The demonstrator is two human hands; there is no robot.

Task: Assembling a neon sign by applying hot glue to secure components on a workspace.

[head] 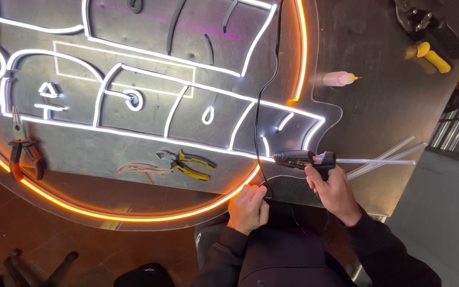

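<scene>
- Right hand (331,187): closed round the grip of a black hot-glue gun (304,159), nozzle pointing toward nine o'clock, a clear glue stick (373,161) projecting from its back toward three o'clock.
- Left hand (248,206): curled, fingers pressed down on the orange lit strip (134,217) at the sign's lower rim, just at seven o'clock of the gun; the black cord (264,95) ran past its fingertips.
- Sign panel (134,154): a large round clear sheet lying on the table (389,106). White lit strips (150,137) were already seated across most of the design and glowing.
- Orange rim strip: lit along the lower arc and up the right edge at one o'clock. Judged largely laid; the stretch beside the hands appeared to be the part then being fixed.
- Unfinished, by judgement: several dark unlit channels (173,29) at twelve o'clock of the panel.
- Red-handled pliers (25,151): on the panel at nine o'clock.
- Blue-and-yellow cutters (187,162): on the panel, left of the gun, beside pale offcuts (136,170).
- Small glue bottle (338,78): lying on the table at one o'clock.
- Spare clear glue sticks (386,157): on the table at three o'clock.
- Yellow-handled tool (434,56): far corner, two o'clock.
</scene>
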